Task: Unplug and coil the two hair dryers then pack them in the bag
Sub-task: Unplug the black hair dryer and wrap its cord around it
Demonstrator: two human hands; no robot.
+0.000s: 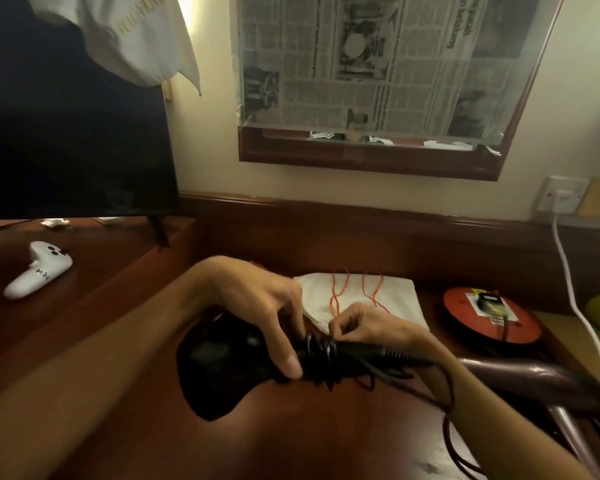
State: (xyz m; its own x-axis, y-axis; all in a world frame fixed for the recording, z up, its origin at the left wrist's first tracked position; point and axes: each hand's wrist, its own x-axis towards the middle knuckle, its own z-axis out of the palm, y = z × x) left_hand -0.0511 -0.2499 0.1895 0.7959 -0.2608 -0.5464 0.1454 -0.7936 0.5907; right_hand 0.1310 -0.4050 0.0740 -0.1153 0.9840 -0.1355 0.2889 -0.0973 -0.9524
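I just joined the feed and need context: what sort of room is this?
Probably a hotel room or bedroom, at a wooden desk against the wall. A television stands on it, a framed mirror covered with newspaper hangs above, and a game controller lies nearby.

Black hair dryer (pixel 219 355), held over wooden desk (pixel 291 438); cord (pixel 321 351) looped round its handle. Left hand (pixel 257 306) grips the handle at the loops; right hand (pixel 368 323) pinches the cord. White drawstring bag (pixel 392 299) behind. Second, maroon hair dryer (pixel 534 379) at right. White controller (pixel 39 270) at left.
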